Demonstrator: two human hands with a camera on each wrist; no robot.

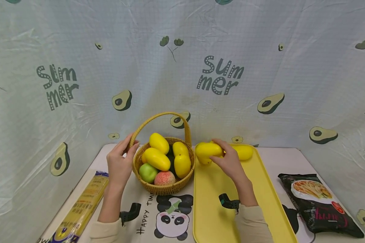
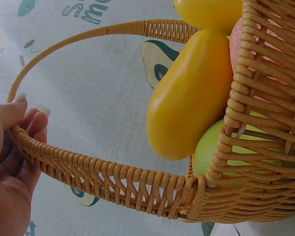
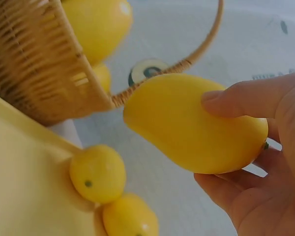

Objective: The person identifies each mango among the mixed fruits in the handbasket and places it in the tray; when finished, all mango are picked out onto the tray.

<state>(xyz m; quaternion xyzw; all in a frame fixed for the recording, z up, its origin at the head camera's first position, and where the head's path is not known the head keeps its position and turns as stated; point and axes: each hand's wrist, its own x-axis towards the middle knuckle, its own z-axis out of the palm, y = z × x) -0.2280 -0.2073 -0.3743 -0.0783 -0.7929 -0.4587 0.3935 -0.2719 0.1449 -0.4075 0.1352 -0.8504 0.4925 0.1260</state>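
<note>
A wicker basket point(image 1: 173, 188) with a tall arched handle point(image 2: 103, 167) stands left of the yellow tray. My left hand point(image 1: 119, 162) holds the handle on its left side, thumb and fingers around it. Piled in the basket are several yellow mangoes point(image 1: 156, 159), a green apple point(image 1: 148, 172) and a peach point(image 1: 165, 178). My right hand point(image 1: 230, 162) grips another mango point(image 3: 191, 125) over the tray's far left corner, close to the basket rim. In the right wrist view, the thumb presses on its upper side and the fingers lie beneath.
The yellow tray point(image 1: 214, 209) has more yellow fruit point(image 3: 98, 173) at its far end, including a mango point(image 1: 244, 152). A long yellow packet point(image 1: 82, 206) lies at the left, a black food pouch point(image 1: 320, 204) at the right. A printed curtain point(image 1: 158, 77) hangs behind the table.
</note>
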